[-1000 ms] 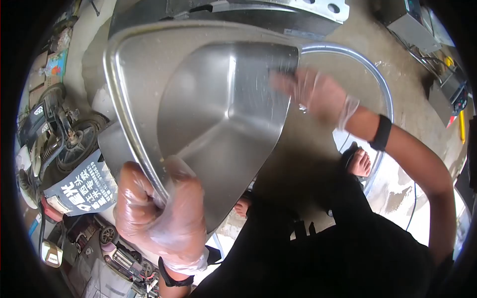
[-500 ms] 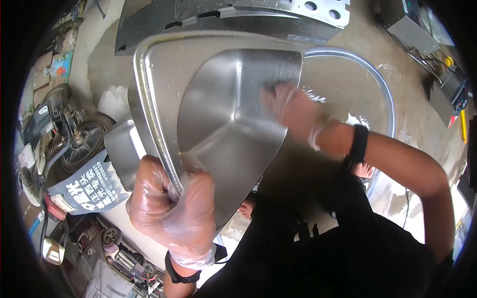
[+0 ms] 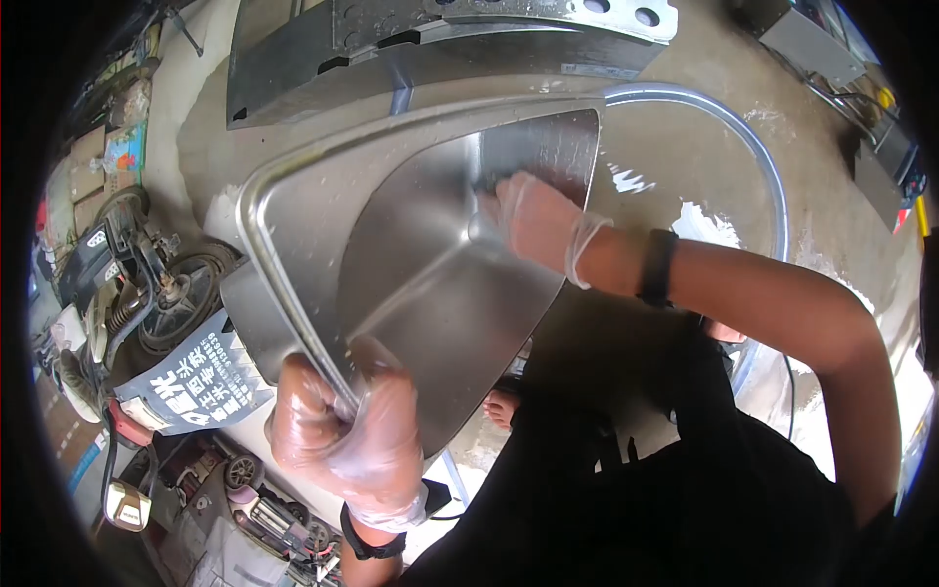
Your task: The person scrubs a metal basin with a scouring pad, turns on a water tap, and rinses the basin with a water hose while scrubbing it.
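A wet stainless steel basin (image 3: 509, 284) with a thick rolled rim is tilted up in front of me. My left hand (image 3: 347, 421), in a clear plastic glove, is closed around the rim at its near left corner. Inside the basin, near the seam where its walls meet, my gloved right hand (image 3: 533, 220) presses against the metal with bent fingers. Something dark shows at its fingertips, mostly hidden, and I cannot make out what it is. Droplets cover the inner wall beside that hand.
Behind the basin lies a large metal panel with round holes (image 3: 548, 49). A clear hose (image 3: 773, 186) curves over the wet floor at right. To the left are a wheel (image 3: 181, 298) and a printed grey sheet (image 3: 201, 386). A metal box (image 3: 807, 44) stands at far right.
My right hand has moved left and slightly down along the inner wall, deeper toward the seam. The basin's far left corner has dipped a little. My left hand keeps its hold on the rim.
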A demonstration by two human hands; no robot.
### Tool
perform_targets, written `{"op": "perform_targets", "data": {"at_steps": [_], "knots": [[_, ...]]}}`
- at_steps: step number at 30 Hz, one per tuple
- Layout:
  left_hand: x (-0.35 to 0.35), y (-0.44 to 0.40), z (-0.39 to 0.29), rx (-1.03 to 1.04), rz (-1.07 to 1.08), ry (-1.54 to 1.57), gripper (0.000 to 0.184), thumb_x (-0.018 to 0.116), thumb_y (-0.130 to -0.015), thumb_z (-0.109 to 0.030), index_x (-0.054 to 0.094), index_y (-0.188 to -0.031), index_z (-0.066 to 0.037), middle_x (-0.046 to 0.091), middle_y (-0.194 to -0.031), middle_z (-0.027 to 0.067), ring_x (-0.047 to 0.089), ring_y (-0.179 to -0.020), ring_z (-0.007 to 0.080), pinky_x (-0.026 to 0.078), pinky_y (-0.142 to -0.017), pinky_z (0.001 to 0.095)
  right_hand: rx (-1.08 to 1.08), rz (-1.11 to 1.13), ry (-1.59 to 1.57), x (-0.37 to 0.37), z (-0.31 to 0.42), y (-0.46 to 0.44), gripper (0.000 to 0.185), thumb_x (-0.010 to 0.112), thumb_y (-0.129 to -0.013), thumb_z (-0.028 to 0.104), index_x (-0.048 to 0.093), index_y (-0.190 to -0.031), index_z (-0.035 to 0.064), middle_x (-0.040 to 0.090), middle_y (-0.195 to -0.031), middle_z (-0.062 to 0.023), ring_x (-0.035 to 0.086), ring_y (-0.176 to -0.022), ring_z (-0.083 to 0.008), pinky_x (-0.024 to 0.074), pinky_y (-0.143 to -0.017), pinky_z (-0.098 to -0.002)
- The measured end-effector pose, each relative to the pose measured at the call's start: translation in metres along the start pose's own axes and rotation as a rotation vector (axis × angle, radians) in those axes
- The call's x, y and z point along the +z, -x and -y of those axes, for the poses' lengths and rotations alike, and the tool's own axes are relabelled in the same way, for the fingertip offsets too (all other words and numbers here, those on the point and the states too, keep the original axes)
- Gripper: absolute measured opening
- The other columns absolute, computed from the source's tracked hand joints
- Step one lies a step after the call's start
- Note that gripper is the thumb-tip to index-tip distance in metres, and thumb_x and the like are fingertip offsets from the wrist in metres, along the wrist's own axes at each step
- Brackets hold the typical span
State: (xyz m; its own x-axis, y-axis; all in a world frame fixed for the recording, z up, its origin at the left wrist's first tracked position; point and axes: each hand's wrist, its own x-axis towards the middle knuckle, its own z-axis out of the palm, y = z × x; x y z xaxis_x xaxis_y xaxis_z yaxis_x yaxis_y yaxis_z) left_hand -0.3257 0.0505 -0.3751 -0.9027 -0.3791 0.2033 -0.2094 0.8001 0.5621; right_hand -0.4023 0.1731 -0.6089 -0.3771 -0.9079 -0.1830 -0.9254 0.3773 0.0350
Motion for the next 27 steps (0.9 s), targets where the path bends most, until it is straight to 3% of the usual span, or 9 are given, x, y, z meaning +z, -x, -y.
{"op": "perform_targets", "data": {"at_steps": [1,4,5,8,11,14,16,23,27], "knots": [[0.001,0.003,0.003,0.022,-0.031,-0.044,0.019,0.064,-0.073,0.008,0.052,-0.074,-0.006,0.052,-0.067,-0.0024,0.039,-0.066,0.0047,0.035,-0.06,0.0216,0.257,-0.226,-0.014,0.001,-0.002,-0.005,0.055,0.055,-0.086,0.018,0.051,-0.135,-0.0062,0.062,-0.088,-0.0075,0.058,-0.087,-0.0216,0.0423,-0.072,-0.0349],[-0.001,0.009,0.006,0.01,-0.085,-0.076,0.013,0.067,-0.076,0.005,0.058,-0.077,-0.005,0.057,-0.068,-0.0004,0.044,-0.065,0.0074,0.04,-0.063,0.0247,0.283,-0.055,0.322,-0.016,-0.027,-0.006,0.057,0.055,-0.085,0.02,0.051,-0.136,-0.0054,0.062,-0.09,-0.0076,0.057,-0.088,-0.0203,0.0418,-0.073,-0.0331],[-0.001,0.01,0.007,0.003,-0.103,-0.111,0.013,0.067,-0.076,0.004,0.058,-0.077,-0.005,0.057,-0.068,-0.0001,0.044,-0.065,0.0076,0.04,-0.063,0.0248,0.309,-0.183,0.338,-0.007,-0.022,-0.008,0.053,0.057,-0.083,0.019,0.055,-0.131,-0.0043,0.062,-0.092,-0.0074,0.055,-0.086,-0.0187,0.0412,-0.071,-0.0317],[-0.004,0.005,0.012,0.02,-0.091,-0.116,0.015,0.066,-0.076,0.004,0.055,-0.073,-0.006,0.052,-0.065,-0.0005,0.041,-0.063,0.0086,0.039,-0.062,0.0257,-0.009,-0.018,-0.019,0.001,0.026,0.0,0.038,0.056,-0.083,0.017,0.065,-0.117,0.0003,0.062,-0.089,-0.0056,0.057,-0.085,-0.0195,0.0412,-0.069,-0.032],[-0.005,0.004,0.013,0.008,-0.087,-0.13,0.02,0.067,-0.076,0.001,0.05,-0.071,-0.008,0.047,-0.064,-0.0015,0.037,-0.062,0.0091,0.037,-0.061,0.0261,0.208,-0.006,-0.097,0.011,0.071,-0.003,0.025,0.062,-0.079,0.016,0.072,-0.1,0.0062,0.065,-0.089,-0.0046,0.06,-0.086,-0.0215,0.0416,-0.069,-0.0338],[-0.007,0.001,0.01,0.001,-0.05,-0.054,0.021,0.07,-0.081,-0.01,0.05,-0.073,-0.007,0.048,-0.066,-0.0009,0.039,-0.065,0.0102,0.038,-0.064,0.0282,0.008,0.124,-0.304,-0.011,0.04,0.006,0.02,0.068,-0.073,0.017,0.075,-0.091,0.0098,0.067,-0.086,-0.0031,0.063,-0.087,-0.0222,0.0431,-0.071,-0.035],[-0.014,-0.01,0.019,-0.061,-0.024,-0.03,0.029,0.069,-0.088,-0.028,0.053,-0.079,-0.006,0.052,-0.075,0.002,0.042,-0.074,0.011,0.038,-0.073,0.0301,-0.044,0.164,-0.343,-0.011,0.034,0.01,0.022,0.072,-0.068,0.018,0.075,-0.089,0.01,0.068,-0.086,-0.0037,0.065,-0.091,-0.0217,0.0453,-0.074,-0.0344],[-0.039,-0.044,0.099,-0.224,-0.027,0.248,0.017,0.061,-0.089,-0.012,0.061,-0.104,-0.004,0.06,-0.094,0.0014,0.052,-0.084,0.0105,0.043,-0.079,0.0277,-0.177,0.177,-0.314,-0.029,0.002,0.038,0.024,0.069,-0.064,0.019,0.07,-0.086,0.0082,0.063,-0.079,-0.0071,0.064,-0.088,-0.0275,0.0483,-0.078,-0.0389],[-0.039,-0.061,0.104,-0.326,0.133,0.269,0.021,0.057,-0.088,-0.011,0.062,-0.108,-0.003,0.062,-0.096,0.0011,0.055,-0.084,0.0102,0.045,-0.078,0.0269,-0.085,0.345,-0.58,-0.054,-0.012,0.052,0.02,0.069,-0.074,0.017,0.074,-0.089,0.0055,0.072,-0.086,-0.0107,0.071,-0.089,-0.0304,0.0572,-0.076,-0.0443]]}}
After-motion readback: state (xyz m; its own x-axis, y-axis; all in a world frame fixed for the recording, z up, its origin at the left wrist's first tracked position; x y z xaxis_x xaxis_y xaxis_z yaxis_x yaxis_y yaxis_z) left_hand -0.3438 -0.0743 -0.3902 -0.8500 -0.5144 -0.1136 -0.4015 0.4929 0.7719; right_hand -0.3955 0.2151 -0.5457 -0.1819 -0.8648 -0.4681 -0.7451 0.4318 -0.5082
